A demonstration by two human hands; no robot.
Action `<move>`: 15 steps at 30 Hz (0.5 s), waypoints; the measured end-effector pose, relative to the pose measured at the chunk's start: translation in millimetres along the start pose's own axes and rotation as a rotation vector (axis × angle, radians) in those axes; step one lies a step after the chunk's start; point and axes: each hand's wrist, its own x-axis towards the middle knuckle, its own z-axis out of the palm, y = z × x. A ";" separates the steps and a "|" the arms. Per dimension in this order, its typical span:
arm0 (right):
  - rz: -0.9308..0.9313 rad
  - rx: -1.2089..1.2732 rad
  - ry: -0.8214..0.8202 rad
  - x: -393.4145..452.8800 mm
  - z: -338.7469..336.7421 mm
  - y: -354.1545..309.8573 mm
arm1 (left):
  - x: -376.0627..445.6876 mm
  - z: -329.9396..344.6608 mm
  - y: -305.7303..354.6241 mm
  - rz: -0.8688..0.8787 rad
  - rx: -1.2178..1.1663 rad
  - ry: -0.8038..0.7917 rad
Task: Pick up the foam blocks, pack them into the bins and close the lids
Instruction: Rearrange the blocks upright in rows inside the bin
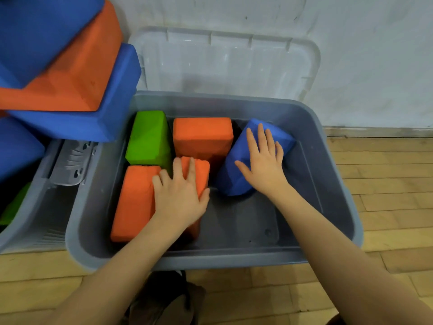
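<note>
A grey bin (328, 146) sits on the wooden floor (386, 184), and its clear lid (229, 62) leans open against the wall behind it. Inside, the left hand (180, 195) lies flat with fingers spread on the near orange foam block (133, 200). The right hand (264, 160) presses with spread fingers on a tilted blue foam block (234, 174). A green block (148, 137) and another orange block (202, 134) stand at the back. More blue and orange blocks (70, 73) pile over a second bin (28, 221) on the left.

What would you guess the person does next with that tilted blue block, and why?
Probably the right hand presses the blue block down flat: it sits tilted in the grey bin, with bare floor beside it, while the left hand rests on an orange block.
</note>
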 end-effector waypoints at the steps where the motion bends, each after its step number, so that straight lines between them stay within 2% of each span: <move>1: 0.017 -0.012 0.006 1.5 -0.2 -1.1 | 1.3 1.7 0.8 0.034 -0.013 0.024; 5: 0.031 -0.072 0.071 -1.4 2.0 -2.3 | 7.4 6.0 3.3 0.098 -0.064 0.101; 9: -0.209 -0.068 0.190 -22.1 6.5 -2.3 | 11.2 8.4 5.0 0.081 -0.096 0.069; 11: -0.327 0.053 0.135 -30.2 4.8 -3.7 | 12.0 8.7 5.5 0.081 -0.112 0.069; 13: -0.290 0.119 0.004 -31.6 1.6 1.4 | 12.1 9.1 3.7 0.099 -0.141 0.070; 15: -0.248 0.070 -0.079 -29.8 -0.5 10.8 | 12.8 9.2 -0.1 0.129 -0.169 0.069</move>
